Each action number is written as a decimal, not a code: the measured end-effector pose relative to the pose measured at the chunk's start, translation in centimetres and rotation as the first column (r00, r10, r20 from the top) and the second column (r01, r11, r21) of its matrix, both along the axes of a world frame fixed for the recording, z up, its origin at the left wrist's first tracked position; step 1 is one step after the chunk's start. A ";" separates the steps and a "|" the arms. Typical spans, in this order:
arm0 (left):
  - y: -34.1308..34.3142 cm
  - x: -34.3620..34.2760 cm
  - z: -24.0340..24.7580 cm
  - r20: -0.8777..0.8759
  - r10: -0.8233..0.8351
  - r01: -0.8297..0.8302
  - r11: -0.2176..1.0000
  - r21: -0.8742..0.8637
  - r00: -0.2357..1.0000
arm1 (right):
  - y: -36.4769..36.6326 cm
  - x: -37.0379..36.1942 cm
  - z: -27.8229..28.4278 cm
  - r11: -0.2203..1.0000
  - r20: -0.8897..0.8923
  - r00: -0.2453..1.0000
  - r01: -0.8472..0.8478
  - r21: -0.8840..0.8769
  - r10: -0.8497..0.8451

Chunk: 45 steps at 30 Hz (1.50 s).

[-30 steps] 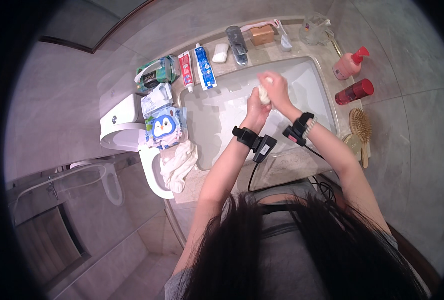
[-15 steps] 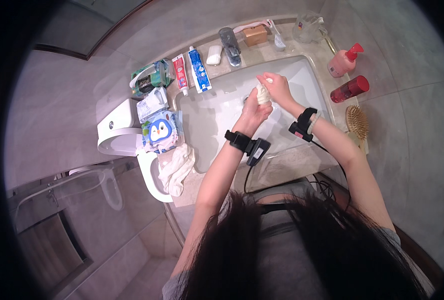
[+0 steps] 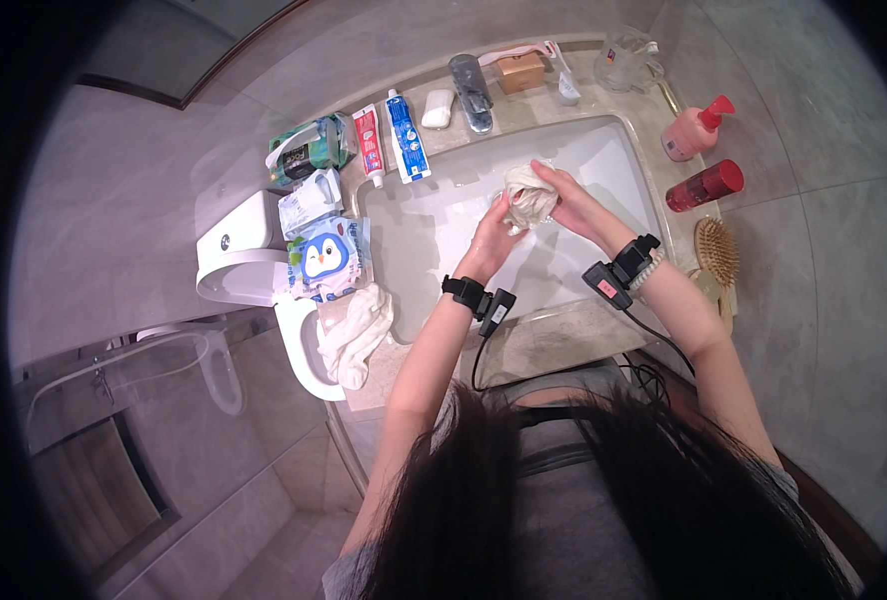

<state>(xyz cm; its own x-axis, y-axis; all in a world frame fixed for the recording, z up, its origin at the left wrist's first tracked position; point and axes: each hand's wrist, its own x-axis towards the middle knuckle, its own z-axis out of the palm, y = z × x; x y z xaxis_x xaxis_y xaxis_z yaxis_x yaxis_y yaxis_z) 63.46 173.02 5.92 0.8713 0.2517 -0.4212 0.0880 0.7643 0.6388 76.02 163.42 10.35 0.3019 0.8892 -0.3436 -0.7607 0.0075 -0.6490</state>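
Over the white sink (image 3: 419,245), a crumpled, wet-looking white cloth (image 3: 531,197) is bunched between my two hands. My left hand (image 3: 494,240) grips its lower left side with the fingers curled in. On its right side, my right hand (image 3: 578,208) holds it, thumb on top toward the far end; the other fingers are partly hidden by the fabric. A second white cloth (image 3: 359,340) lies in a heap on the counter left of the sink.
Behind the sink stand toothpaste tubes (image 3: 407,140), a soap bar (image 3: 438,109), a dark bottle (image 3: 472,95) and a glass mug (image 3: 624,62). To the right are a pump bottle (image 3: 694,132), a red bottle (image 3: 704,186) and a hairbrush (image 3: 716,250). Wipes packs (image 3: 326,258) and a toilet (image 3: 236,228) are left.
The cloth was twisted into a tight wad and is now loosened and spread wider. My hands have moved apart, the right one lower and to the right, the left one slightly left.
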 end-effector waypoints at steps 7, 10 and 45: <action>-2.1 1.8 -1.2 -0.042 0.278 -0.276 0.905 -0.323 0.960 | 1.0 -0.3 0.0 0.993 0.747 0.664 0.104 -0.051 -0.031; -1.4 3.0 -3.0 -0.056 0.346 -0.350 0.925 -0.150 0.937 | 0.7 -1.8 0.3 0.921 0.982 -0.002 0.347 -0.175 0.187; 0.1 2.7 -2.6 0.133 -0.080 0.137 0.857 -0.496 0.988 | 2.4 -0.4 -3.2 0.998 -0.069 0.996 -0.059 0.036 0.061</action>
